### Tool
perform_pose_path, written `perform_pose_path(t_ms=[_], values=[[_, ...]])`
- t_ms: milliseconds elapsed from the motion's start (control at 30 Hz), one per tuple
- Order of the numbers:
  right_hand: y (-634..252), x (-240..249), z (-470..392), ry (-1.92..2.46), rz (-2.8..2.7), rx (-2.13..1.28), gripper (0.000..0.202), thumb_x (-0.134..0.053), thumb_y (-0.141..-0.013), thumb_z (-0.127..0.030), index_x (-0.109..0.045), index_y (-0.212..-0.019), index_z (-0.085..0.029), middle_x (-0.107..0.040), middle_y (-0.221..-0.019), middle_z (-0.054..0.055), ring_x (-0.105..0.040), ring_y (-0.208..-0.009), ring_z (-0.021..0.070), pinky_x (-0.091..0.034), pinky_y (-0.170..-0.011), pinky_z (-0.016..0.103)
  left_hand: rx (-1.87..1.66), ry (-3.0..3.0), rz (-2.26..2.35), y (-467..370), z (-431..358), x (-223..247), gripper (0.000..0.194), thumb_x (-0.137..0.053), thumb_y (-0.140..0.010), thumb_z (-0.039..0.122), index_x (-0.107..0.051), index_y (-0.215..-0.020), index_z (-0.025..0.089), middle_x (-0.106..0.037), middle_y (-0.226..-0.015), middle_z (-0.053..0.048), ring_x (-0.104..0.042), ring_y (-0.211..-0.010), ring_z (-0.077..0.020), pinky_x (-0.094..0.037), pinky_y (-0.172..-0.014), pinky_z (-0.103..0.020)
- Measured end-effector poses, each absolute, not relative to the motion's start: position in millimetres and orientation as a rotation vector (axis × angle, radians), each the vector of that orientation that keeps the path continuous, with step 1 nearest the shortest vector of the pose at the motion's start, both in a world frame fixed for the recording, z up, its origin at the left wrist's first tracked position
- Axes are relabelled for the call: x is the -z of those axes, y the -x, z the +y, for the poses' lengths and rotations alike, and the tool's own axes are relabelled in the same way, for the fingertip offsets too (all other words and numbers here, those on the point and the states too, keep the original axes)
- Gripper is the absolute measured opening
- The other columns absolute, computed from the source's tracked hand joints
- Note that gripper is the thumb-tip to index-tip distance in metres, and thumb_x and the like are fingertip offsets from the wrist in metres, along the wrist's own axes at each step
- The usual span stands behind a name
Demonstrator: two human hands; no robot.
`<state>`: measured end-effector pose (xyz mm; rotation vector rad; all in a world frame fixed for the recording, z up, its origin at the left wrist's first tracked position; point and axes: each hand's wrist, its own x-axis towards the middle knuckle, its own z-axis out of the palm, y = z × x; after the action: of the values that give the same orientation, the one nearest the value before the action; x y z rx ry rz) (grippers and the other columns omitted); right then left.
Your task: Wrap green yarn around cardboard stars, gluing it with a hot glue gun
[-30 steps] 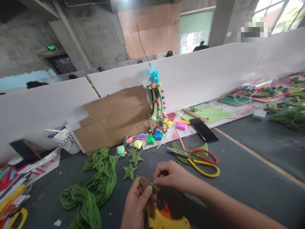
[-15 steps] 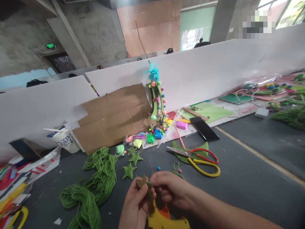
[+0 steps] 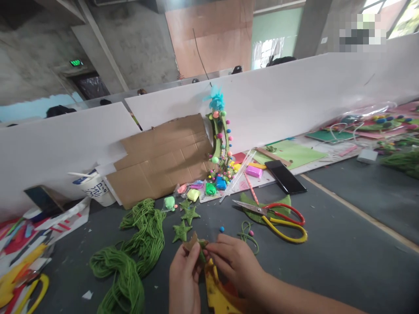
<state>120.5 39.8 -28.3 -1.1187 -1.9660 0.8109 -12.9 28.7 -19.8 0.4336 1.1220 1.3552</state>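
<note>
My left hand [image 3: 186,271] pinches a small brown cardboard piece [image 3: 193,242] partly wrapped in green yarn. My right hand [image 3: 234,257] has its fingers closed at the right end of that piece, on its green yarn. Under the hands lies a yellow glue gun [image 3: 218,294], partly hidden by my right hand. Just beyond my left hand are green yarn-covered stars [image 3: 181,231]. A skein of green yarn [image 3: 144,235] lies to the left. Red and yellow scissors [image 3: 266,211] rest on a green leaf-like shape at the right.
A decorated green crescent [image 3: 216,135] with pompoms stands by the white partition [image 3: 278,91]. Nearby are cardboard [image 3: 163,161], clay packets [image 3: 210,189], a black phone [image 3: 285,176], and a loop of yarn [image 3: 245,231]. A paper cup [image 3: 96,189] stands at the left.
The view has shifted slightly, so the table items sit further right. My right hand has turned a little and now covers more of the glue gun.
</note>
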Motion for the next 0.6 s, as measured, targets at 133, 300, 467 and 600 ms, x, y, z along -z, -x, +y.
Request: perform_pose_path(t_ms=[133,300,467,600], values=[[-122,31,38,1.127,-2.071,-0.656,0.023,-0.044,-0.09,-0.018,-0.065,-0.079,-0.016,-0.053,-0.069,0.002,-0.052,-0.064,0.0143,-0.035,-0.057,0.022,-1.375,-0.651,1.257,13,28,19,0.025,-0.076,-0.064,0.027,-0.066,-0.082,0.014,-0.068,-0.071,-0.001,-0.062,-0.069,-0.0155,-0.049,-0.064,-0.023],[-122,30,38,1.141,-2.083,-0.577,0.02,-0.046,-0.09,-0.018,-0.063,-0.079,-0.018,-0.055,-0.069,0.002,-0.054,-0.065,0.0139,-0.035,-0.057,0.021,-1.34,-0.882,1.342,16,28,14,0.023,-0.077,-0.062,0.031,-0.063,-0.072,0.016,-0.062,-0.063,0.001,-0.056,-0.061,-0.0146,-0.046,-0.053,-0.021],[-123,25,39,1.119,-2.162,-0.476,0.017,-0.048,-0.089,-0.019,-0.059,-0.076,-0.019,-0.055,-0.07,0.001,-0.051,-0.061,0.013,-0.034,-0.055,0.021,-1.398,-0.916,1.374,14,27,14,0.025,-0.077,-0.06,0.033,-0.064,-0.073,0.016,-0.067,-0.074,-0.003,-0.058,-0.064,-0.0172,-0.047,-0.05,-0.023],[-126,19,42,1.085,-2.231,-0.372,0.019,-0.045,-0.09,-0.021,-0.059,-0.076,-0.018,-0.055,-0.071,0.002,-0.051,-0.063,0.0137,-0.034,-0.057,0.022,-1.356,-0.957,1.386,15,29,19,0.022,-0.075,-0.063,0.031,-0.062,-0.071,0.016,-0.063,-0.062,0.001,-0.053,-0.053,-0.0127,-0.044,-0.046,-0.02]])
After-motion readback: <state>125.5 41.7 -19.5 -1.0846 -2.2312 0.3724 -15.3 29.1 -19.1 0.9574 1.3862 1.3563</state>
